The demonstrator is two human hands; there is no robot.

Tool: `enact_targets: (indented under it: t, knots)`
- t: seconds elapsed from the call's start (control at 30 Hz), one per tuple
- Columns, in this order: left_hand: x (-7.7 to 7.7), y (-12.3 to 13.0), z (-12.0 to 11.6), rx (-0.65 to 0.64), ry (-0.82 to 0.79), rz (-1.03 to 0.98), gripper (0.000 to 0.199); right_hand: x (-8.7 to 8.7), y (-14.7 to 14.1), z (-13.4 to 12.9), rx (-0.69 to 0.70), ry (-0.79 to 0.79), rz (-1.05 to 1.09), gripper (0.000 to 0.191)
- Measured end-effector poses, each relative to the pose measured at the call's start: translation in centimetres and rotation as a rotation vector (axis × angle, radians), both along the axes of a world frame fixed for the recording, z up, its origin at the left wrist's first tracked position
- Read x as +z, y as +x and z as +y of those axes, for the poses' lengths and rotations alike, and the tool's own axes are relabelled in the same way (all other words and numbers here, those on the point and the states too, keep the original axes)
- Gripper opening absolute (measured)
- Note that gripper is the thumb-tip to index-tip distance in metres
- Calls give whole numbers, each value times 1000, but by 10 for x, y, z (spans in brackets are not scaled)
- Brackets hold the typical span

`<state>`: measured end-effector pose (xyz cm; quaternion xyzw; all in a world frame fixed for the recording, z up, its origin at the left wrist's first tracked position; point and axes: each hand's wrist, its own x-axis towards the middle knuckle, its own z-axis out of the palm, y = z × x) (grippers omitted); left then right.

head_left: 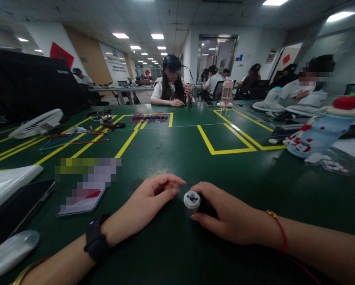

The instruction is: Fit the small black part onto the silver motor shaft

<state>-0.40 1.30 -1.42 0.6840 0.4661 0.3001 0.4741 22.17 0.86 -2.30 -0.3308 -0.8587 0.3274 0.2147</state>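
My right hand (pixel 225 215) is wrapped around a small silver cylindrical motor (pixel 191 200) that lies on the green table (pixel 180 154), its shaft end facing me. My left hand (pixel 149 200) rests on the table just left of the motor, fingers curled, index fingertip close to it; whether the fingers pinch anything I cannot tell. A black watch sits on my left wrist and a red string bracelet on my right.
A phone (pixel 82 194), a dark tablet (pixel 15 209), a white box (pixel 8 182) and a grey mouse (pixel 11 249) lie at left. Coloured wires (pixel 149 117) and a white fan (pixel 36 123) are farther off. A blue plush toy (pixel 317 136) is at right. People sit across the table.
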Motion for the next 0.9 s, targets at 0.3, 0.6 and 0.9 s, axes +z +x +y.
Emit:
enact_targets:
  t: [0.3, 0.6, 0.9]
  knots:
    - [12, 15, -11, -59, 378, 134, 14, -2, -2, 0, 6, 31, -40, 31]
    - [14, 1, -6, 17, 312, 80, 14, -1, -1, 0, 12, 20, 23, 34]
    - [-6, -17, 7, -224, 301, 332, 11, -1, 1, 0, 8, 17, 7, 34]
